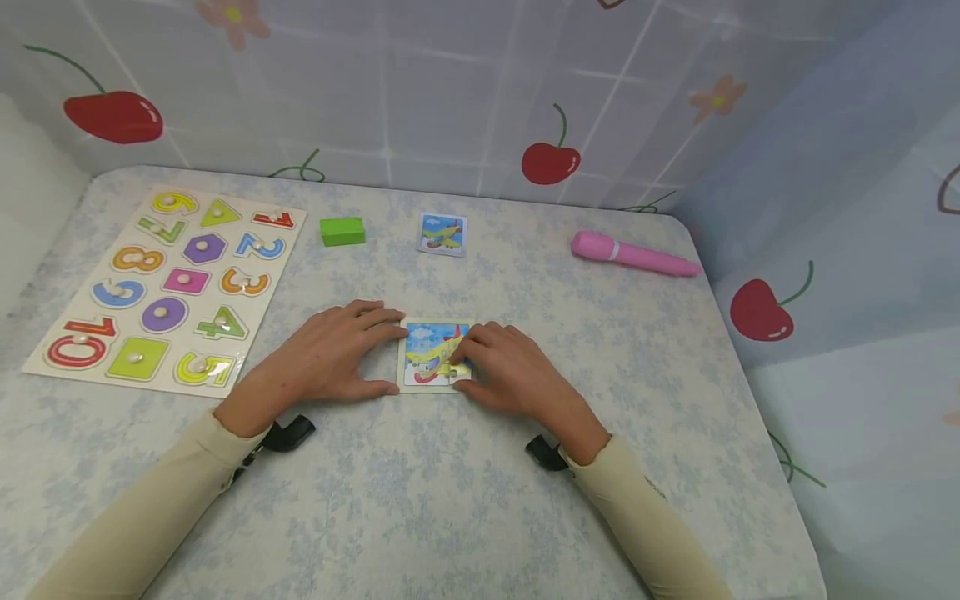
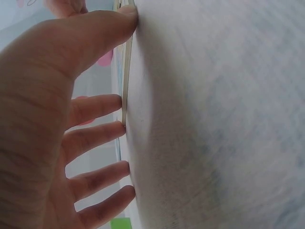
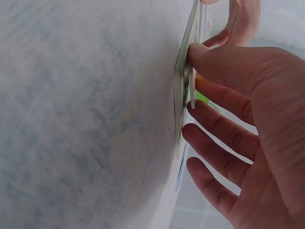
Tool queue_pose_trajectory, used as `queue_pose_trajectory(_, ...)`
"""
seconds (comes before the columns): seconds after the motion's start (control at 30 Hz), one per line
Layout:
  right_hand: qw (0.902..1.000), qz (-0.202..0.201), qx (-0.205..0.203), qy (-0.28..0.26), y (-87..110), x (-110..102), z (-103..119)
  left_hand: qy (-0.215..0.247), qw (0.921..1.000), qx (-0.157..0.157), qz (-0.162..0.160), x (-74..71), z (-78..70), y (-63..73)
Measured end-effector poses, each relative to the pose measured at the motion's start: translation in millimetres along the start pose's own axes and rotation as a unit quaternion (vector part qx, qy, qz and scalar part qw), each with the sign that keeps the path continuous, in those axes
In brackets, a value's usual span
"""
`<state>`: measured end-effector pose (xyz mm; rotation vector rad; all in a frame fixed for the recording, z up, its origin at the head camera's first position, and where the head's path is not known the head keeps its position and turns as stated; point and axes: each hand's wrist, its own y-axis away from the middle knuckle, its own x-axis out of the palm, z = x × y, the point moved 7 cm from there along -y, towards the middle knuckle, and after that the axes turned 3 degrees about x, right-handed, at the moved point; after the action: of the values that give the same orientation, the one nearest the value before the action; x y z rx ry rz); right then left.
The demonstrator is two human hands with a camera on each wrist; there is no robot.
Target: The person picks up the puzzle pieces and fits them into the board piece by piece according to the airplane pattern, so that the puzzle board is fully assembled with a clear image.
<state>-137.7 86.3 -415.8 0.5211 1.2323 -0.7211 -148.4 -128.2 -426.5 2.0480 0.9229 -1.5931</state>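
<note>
A small airplane jigsaw puzzle (image 1: pixel 426 357) lies in its pale tray (image 1: pixel 401 367) at the middle of the table. My left hand (image 1: pixel 327 354) braces the tray's left side, thumb at the near corner and straight, spread fingers along the edge. In the left wrist view, those fingertips touch the tray's thin edge (image 2: pixel 126 81). Over the puzzle's right side, my right hand (image 1: pixel 510 367) pinches a puzzle piece (image 3: pixel 192 90) between thumb and fingers. The piece is tilted against the tray; my fingers hide part of it in the head view.
Behind the tray lies a card (image 1: pixel 442 234) with an airplane picture. A green block (image 1: pixel 342 231) sits to its left, a pink pen-like stick (image 1: pixel 637 256) to its right. A number-and-shape peg board (image 1: pixel 255 321) covers the table's left side. Cherry-printed curtain (image 1: pixel 450 100) hangs behind.
</note>
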Motion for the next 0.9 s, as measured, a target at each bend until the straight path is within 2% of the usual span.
queue_pose_trajectory(0.43, 0.9998, 0.014, 0.004, -0.012, -2.3, 0.1, -0.9, -0.003, 1.0000, -0.002, -0.001, -1.1, -0.2, 0.3)
queue_pose_trajectory(0.67, 0.9990, 0.042, 0.005, -0.014, -5.1, -0.8, -2.5, 0.000, 1.0000, -0.004, -0.002, -1.4, 0.3, 0.3)
queue_pose_trajectory(0.9, 0.9976, 0.067, -0.013, -0.013, -9.0, -5.5, -1.6, 0.042, 0.9988, -0.023, 0.001, 0.4, 0.8, -0.7)
